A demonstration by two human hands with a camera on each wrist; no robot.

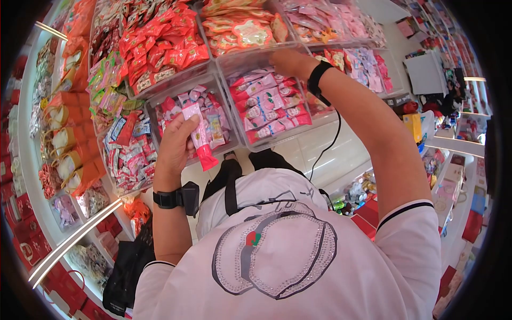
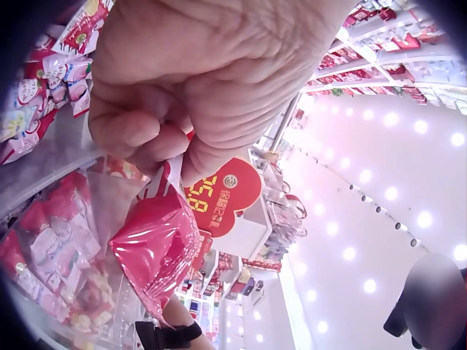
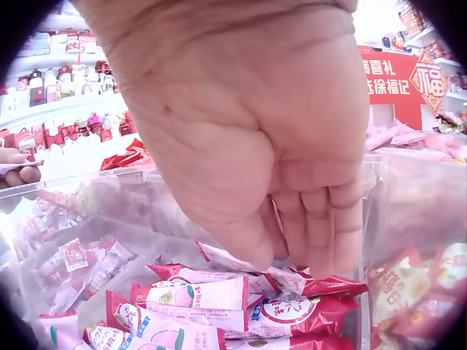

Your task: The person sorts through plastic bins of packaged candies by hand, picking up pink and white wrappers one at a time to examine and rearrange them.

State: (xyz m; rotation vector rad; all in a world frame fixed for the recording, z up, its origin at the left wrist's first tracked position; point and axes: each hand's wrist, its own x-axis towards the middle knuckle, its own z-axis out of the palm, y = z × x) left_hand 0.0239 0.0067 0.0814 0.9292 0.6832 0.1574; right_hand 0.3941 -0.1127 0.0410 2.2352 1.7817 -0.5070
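Note:
In the head view my left hand [image 1: 176, 140] pinches a pink-and-white candy packet [image 1: 200, 137] between thumb and fingers. It is over a clear bin [image 1: 233, 143] of small pink and red sweets. The packet's shiny crimped end [image 2: 160, 240] hangs below the fingers in the left wrist view. My right hand [image 1: 293, 63] reaches into the far end of the neighbouring clear bin [image 1: 250, 145], where pink packets [image 1: 266, 106] lie in rows. In the right wrist view its fingers [image 3: 319, 226] extend down, fingertips right at the packets [image 3: 299, 310].
Bins of red packets [image 1: 165, 45], orange packets [image 1: 250, 32] and pale pink packets [image 1: 330, 21] stand beyond. Loose wrapped sweets [image 1: 130, 154] lie at the left. Clear bin walls rise between compartments. A black cable [image 1: 333, 144] hangs from the right wrist.

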